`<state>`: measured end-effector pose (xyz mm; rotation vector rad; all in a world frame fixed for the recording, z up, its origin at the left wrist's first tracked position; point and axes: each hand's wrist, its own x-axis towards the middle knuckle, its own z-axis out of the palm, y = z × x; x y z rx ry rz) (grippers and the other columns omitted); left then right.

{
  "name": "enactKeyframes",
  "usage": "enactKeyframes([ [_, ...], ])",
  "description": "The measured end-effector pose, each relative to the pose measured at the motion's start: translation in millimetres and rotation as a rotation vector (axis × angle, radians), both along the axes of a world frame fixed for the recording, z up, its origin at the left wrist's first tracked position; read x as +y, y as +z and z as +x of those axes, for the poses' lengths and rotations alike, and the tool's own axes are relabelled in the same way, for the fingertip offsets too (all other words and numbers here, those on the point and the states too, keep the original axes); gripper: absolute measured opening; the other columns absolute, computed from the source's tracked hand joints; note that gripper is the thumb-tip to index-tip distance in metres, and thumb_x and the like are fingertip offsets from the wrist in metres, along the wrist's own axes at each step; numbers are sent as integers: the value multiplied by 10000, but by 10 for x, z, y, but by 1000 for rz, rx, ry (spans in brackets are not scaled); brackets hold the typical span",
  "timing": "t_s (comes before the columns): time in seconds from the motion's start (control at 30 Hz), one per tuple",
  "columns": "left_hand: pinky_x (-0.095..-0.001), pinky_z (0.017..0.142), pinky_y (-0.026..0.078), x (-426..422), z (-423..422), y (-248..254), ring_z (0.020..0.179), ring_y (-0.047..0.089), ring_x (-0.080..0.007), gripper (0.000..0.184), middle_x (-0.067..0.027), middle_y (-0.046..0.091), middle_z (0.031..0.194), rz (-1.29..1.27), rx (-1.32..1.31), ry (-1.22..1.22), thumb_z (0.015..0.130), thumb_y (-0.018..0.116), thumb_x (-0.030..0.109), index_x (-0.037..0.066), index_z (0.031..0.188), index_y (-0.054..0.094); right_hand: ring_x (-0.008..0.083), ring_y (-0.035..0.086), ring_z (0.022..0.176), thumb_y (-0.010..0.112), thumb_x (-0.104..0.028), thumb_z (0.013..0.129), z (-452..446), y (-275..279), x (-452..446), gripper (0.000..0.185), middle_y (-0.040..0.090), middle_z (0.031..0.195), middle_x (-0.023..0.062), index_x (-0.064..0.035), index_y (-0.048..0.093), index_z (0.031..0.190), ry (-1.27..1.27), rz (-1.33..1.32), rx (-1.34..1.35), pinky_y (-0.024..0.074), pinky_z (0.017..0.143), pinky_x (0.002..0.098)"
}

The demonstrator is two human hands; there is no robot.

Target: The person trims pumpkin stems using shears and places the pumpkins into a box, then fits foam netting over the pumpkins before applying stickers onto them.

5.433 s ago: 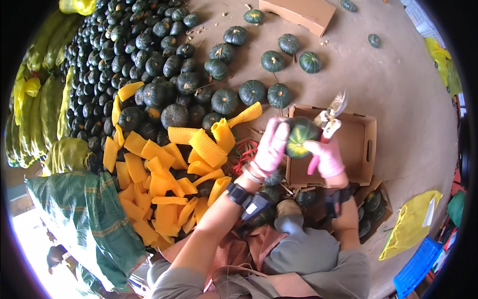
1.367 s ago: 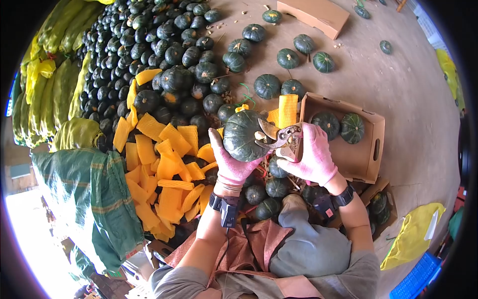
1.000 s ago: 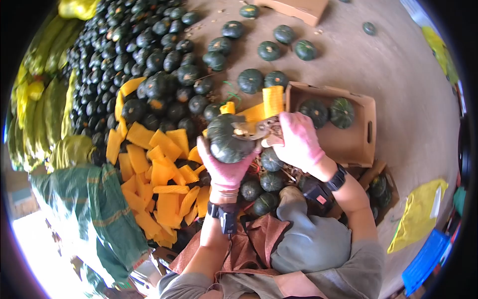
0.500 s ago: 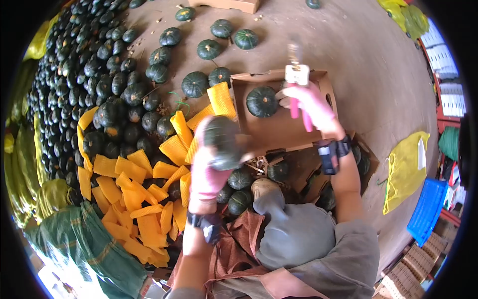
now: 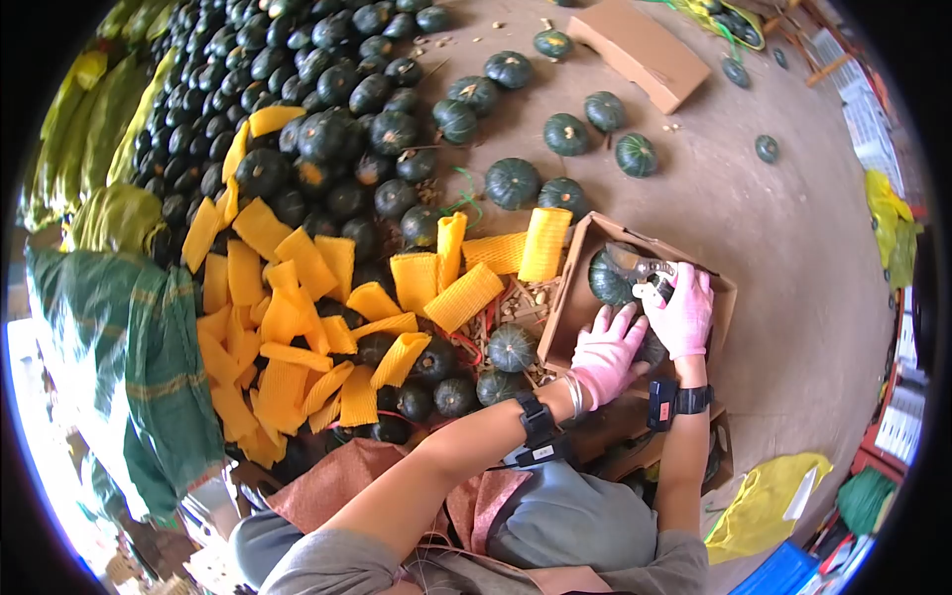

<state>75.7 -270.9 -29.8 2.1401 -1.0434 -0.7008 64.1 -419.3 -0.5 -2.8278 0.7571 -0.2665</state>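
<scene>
A cardboard box [image 5: 561, 302] stands in front of me with a dark green pumpkin [image 5: 607, 278] in its far part. My left hand [image 5: 607, 359], in a pink glove, reaches over the near wall with its fingers spread. A second pumpkin [image 5: 651, 350], largely covered by my hands, lies beside and under it. My right hand [image 5: 682, 315], also gloved in pink, is closed around pruning shears [image 5: 645, 266]. Their metal blades point left over the far pumpkin; the handles are mostly hidden in my grip.
Yellow foam net sleeves [image 5: 297, 327] lie heaped on the left, before a large pumpkin pile [image 5: 297, 59]. Loose pumpkins [image 5: 513, 183] dot the floor beyond the box. Another cardboard box [image 5: 645, 50] lies farther back. A yellow net bag [image 5: 764, 506] is at the right.
My left hand has carried a pumpkin rightward into the box, and its fingers are now spread. My right hand has turned the shears' blades from pointing away to pointing left. The view has shifted.
</scene>
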Motion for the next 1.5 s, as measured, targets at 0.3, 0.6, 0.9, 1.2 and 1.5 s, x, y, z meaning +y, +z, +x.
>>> enactKeyframes([
  [0.3,-583,1005,347,33,36,133,1328,250,-454,830,-221,268,1446,81,50,-8,702,745,361,90,1393,374,358,545,975,723,-277,678,-270,-212,-224,428,621,944,139,-78,567,1024,-162,-157,-63,423,871,474],
  [0.6,-498,863,446,1279,2097,-402,1004,571,-351,574,-182,605,1067,276,-389,1106,793,656,433,93,1223,485,204,512,1031,713,-107,750,-577,247,-35,494,549,1109,110,22,471,1161,-256,738,-585,431,901,335],
  [0.9,-410,830,502,1675,2362,-609,971,625,-374,671,-212,650,1034,312,-85,493,680,755,378,90,1219,477,167,547,982,710,-18,728,-489,255,110,450,572,1056,65,-16,512,1131,-297,814,-692,459,885,329],
  [1.2,-425,832,454,1459,1905,59,937,523,-357,504,-140,539,998,-309,-531,469,609,769,156,76,1058,555,108,524,585,701,-23,743,-464,417,218,419,562,976,67,-39,494,1108,-387,827,-698,390,401,236],
  [1.5,-499,942,357,512,654,50,985,480,-306,469,-91,503,1054,-464,-774,-168,618,767,223,247,1039,560,122,546,912,733,-45,717,-405,256,268,445,580,1013,44,-28,515,1104,-302,758,-714,461,816,288],
])
